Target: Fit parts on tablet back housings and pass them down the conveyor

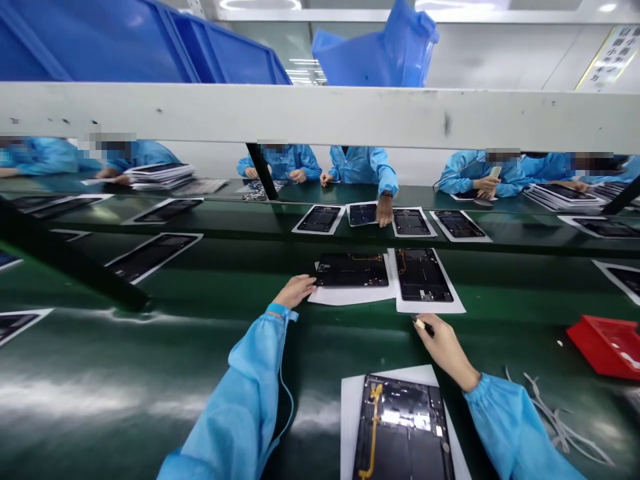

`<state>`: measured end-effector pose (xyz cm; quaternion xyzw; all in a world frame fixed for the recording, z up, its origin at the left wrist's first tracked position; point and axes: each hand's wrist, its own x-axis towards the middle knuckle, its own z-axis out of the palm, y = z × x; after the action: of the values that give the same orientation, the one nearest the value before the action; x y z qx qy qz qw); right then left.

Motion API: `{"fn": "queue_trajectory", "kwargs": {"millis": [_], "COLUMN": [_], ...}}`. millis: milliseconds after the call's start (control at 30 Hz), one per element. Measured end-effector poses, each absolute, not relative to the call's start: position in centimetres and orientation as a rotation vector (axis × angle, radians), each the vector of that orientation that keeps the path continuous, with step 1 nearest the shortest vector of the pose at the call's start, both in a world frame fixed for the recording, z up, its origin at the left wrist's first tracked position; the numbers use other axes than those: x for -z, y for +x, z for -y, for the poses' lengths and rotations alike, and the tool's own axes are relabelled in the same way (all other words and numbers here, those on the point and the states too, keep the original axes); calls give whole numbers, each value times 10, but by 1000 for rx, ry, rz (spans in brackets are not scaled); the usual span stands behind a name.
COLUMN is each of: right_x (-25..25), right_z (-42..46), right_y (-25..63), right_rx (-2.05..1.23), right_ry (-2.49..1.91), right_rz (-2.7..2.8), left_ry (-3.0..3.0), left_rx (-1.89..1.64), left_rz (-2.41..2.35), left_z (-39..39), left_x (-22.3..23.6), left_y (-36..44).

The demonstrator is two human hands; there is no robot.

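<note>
My left hand (295, 291) reaches forward over the green belt (150, 360) and its fingers rest on the left edge of a dark tablet panel (353, 270) lying on a white sheet. A second dark panel (423, 275) on its own sheet lies just to the right. My right hand (443, 347) is closed in a pinch on a small dark-tipped tool (418, 324), near the front edge of that second sheet. Close to me lies an open tablet chassis (403, 430) with a yellow flex cable, on a white sheet between my blue sleeves.
A red tray (607, 343) sits at the right, with loose white strips (555, 417) beside it. Several more panels lie on the far belt, where people in blue coats work; one person's hand (384, 212) touches a panel. A white beam (320, 117) and blue bins (125, 40) hang overhead.
</note>
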<state>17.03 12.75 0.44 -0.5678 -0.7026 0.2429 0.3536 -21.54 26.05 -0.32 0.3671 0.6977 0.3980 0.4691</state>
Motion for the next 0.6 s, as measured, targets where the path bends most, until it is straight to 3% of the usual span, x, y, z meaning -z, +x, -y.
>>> {"fn": "queue_trajectory", "kwargs": {"millis": [367,600], "right_x": [-10,-30], "right_z": [-107,-85], "right_y": [124,96], "right_rx": [-1254,-1626], "right_ry": [-1301,-1214], "right_rz": [1553,1159], "left_ry": [691,600], "left_rx": [-1099,-1218], "left_rz": [-1303,-1217], "left_z": [-193,-59], "left_x": [-28,-34], "left_y": [-170,-115]}}
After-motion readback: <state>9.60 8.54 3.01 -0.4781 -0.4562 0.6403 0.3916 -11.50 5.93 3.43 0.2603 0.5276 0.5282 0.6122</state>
